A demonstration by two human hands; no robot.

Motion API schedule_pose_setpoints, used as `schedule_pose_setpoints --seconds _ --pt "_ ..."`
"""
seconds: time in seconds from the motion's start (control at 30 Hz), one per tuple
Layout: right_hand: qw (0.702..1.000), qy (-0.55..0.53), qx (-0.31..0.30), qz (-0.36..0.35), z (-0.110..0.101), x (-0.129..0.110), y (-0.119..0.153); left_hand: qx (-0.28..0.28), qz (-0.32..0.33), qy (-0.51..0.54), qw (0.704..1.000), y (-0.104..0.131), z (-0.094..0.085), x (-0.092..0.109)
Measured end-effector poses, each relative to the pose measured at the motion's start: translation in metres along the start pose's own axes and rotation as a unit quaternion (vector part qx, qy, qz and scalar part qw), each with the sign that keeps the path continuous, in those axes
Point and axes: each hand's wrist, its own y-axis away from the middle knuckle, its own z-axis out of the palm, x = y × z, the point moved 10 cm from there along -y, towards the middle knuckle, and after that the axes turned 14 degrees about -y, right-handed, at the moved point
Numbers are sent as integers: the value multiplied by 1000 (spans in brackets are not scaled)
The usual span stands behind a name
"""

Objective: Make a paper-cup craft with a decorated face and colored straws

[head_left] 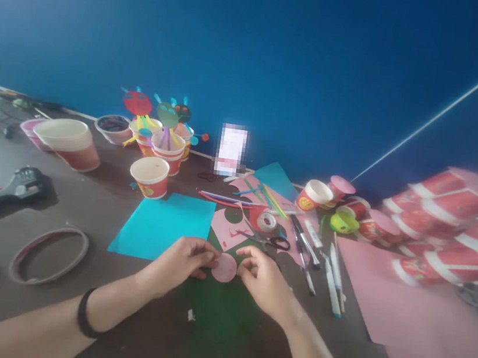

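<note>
A small pink paper circle (pixel 224 267) is between my two hands, above a dark green sheet (pixel 225 312). My left hand (pixel 193 258) pinches its left edge between thumb and fingers. At the circle's right edge, my right hand (pixel 259 275) has its fingers curled with the thumb and fingertips near the rim; whether they grip it I cannot tell for sure. Just beyond lie a pink paper scrap (pixel 227 233) with a dark round patch, scissors (pixel 264 240) and a roll of white tape (pixel 266 222).
A bright blue sheet (pixel 166 225) and paper cups (pixel 150 177) lie left, with decorated cups (pixel 168 149) behind. Brushes and pens (pixel 307 246) are right, beside pink sheets (pixel 382 292) and piled red cups (pixel 446 212). A tape ring (pixel 50 257) lies front left. A blue wall (pixel 255 58) closes the back.
</note>
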Motion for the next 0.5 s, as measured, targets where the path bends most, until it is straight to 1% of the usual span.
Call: schedule_pose_setpoints --seconds 0.1,0.2,0.27,0.37,0.5 --pt "996 64 21 -55 -3 -18 2 2 4 -4 1000 -1 -1 0" --pt "987 114 3 -115 6 -34 5 0 14 -5 1000 0 -1 0" --pt "981 148 -19 -126 13 -36 7 -2 21 -5 1000 1 0 0" --pt "976 173 -29 -125 18 -33 7 19 35 -10 999 0 -4 0" --pt "979 143 8 -142 12 -36 5 66 53 -12 996 -1 -15 5"
